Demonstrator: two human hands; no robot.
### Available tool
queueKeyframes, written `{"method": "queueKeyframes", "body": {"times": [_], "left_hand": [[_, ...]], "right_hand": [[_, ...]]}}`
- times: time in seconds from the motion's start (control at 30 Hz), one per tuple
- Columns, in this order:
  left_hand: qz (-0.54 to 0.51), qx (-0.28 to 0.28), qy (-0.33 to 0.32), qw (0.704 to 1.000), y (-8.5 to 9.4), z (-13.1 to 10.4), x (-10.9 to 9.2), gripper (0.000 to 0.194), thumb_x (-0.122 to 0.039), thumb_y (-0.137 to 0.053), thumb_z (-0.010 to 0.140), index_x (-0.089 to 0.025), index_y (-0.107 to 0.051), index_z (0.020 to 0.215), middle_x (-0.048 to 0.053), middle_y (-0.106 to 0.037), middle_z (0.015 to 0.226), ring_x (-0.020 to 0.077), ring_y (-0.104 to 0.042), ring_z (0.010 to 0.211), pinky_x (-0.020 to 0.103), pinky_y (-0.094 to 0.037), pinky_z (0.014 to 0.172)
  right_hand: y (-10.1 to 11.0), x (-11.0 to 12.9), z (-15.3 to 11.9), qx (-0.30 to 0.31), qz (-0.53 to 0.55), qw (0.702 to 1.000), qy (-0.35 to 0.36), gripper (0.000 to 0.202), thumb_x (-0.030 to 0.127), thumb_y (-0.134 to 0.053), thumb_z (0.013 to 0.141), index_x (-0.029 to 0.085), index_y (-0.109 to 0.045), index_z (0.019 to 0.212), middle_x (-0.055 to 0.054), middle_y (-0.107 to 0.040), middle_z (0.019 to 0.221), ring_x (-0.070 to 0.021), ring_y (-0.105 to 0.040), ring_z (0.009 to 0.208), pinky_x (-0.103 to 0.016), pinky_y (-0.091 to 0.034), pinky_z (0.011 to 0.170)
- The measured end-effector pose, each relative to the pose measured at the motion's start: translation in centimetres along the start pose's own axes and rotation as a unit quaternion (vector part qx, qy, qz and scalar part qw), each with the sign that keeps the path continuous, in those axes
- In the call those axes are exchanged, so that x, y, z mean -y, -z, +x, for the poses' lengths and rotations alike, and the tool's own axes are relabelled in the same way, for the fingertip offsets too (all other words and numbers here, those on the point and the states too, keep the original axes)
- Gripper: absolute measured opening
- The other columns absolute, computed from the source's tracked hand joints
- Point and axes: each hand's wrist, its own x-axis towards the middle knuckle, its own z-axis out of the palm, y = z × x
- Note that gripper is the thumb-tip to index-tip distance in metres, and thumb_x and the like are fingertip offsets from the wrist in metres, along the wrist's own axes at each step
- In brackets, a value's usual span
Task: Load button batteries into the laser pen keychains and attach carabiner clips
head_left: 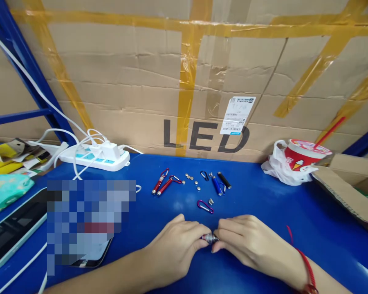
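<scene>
Head view: fingertips of both hands meet at lower centre, pinching a small metallic cylinder (209,238) between them. Left hand (179,243) closes thumb and fingers on its left end; right hand (248,241) grips its darker right end. A red cord bracelet (308,265) circles the right wrist, lower right. Just above the hands, near the centre, lie a purple carabiner (205,207) and a small silver piece (211,201) beside it. Farther up are scattered silver discs (198,188), with 2 red tubes (164,186) to their left and, to their right, 1 black carabiner (204,175), 1 blue tube (216,185) and 1 black tube (224,179). All rest on a blue tabletop (159,212). At middle left sits a white power strip (118,163); a pixelated patch hides much of the area below it. At middle right, a red cup (297,158) stands in a white plastic bag (277,167), near an open cardboard box (340,185).
</scene>
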Motion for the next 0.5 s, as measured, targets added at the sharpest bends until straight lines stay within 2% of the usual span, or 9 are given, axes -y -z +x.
{"method": "queueKeyframes", "body": {"times": [0.17,0.27,0.33,0.4,0.47,0.5], "left_hand": [[0.057,-0.006,-0.025,0.998,-0.3,0.1,0.4,0.023,-0.012,-0.032,0.088,-0.017,-0.052,0.080,0.001,-0.059,0.071,0.0153,-0.055,0.062,0.026,-0.032,0.060],[0.083,-0.020,-0.031,0.996,-0.5,-0.2,0.4,0.022,-0.012,-0.032,0.088,-0.018,-0.052,0.080,0.000,-0.057,0.067,0.0145,-0.053,0.057,0.026,-0.032,0.057],[0.089,-0.028,-0.031,0.995,-0.6,-0.4,0.4,0.021,-0.012,-0.033,0.087,-0.018,-0.053,0.083,-0.001,-0.058,0.068,0.0144,-0.055,0.058,0.026,-0.033,0.059],[0.092,-0.032,-0.029,0.995,-0.8,-0.5,0.4,0.021,-0.012,-0.034,0.086,-0.019,-0.053,0.088,-0.001,-0.058,0.070,0.0145,-0.056,0.061,0.026,-0.035,0.063],[0.095,-0.033,-0.028,0.995,-1.0,-0.6,0.5,0.021,-0.011,-0.035,0.086,-0.021,-0.053,0.091,-0.001,-0.059,0.071,0.0146,-0.057,0.063,0.027,-0.037,0.067],[0.096,-0.032,-0.026,0.995,-1.0,-0.6,0.5,0.021,-0.010,-0.035,0.086,-0.021,-0.053,0.091,-0.002,-0.060,0.072,0.0148,-0.058,0.065,0.027,-0.037,0.069]], "right_hand": [[-0.7,0.5,-0.1,0.016,0.057,0.997,-0.042,0.046,0.028,-0.024,0.096,0.015,-0.060,0.069,-0.002,-0.053,0.056,-0.0104,-0.047,0.046,-0.023,-0.032,0.045],[-0.9,1.1,0.0,0.017,0.183,0.973,-0.139,0.042,0.032,-0.031,0.094,0.015,-0.059,0.068,-0.002,-0.056,0.059,-0.0104,-0.050,0.051,-0.021,-0.037,0.049],[-1.1,1.5,0.2,0.041,0.309,0.917,-0.247,0.041,0.039,-0.038,0.090,0.016,-0.056,0.061,0.000,-0.053,0.052,-0.0092,-0.050,0.046,-0.019,-0.038,0.046],[-1.3,1.7,0.3,0.087,0.434,0.826,-0.350,0.042,0.047,-0.043,0.085,0.016,-0.052,0.058,0.003,-0.048,0.044,-0.0073,-0.045,0.036,-0.017,-0.035,0.038],[-1.5,1.7,0.2,0.129,0.523,0.742,-0.398,0.044,0.052,-0.047,0.081,0.016,-0.051,0.057,0.005,-0.044,0.038,-0.0058,-0.041,0.029,-0.015,-0.031,0.032],[-1.6,1.6,0.2,0.136,0.550,0.719,-0.402,0.044,0.054,-0.048,0.079,0.015,-0.051,0.057,0.006,-0.044,0.037,-0.0054,-0.040,0.028,-0.014,-0.030,0.031]]}}
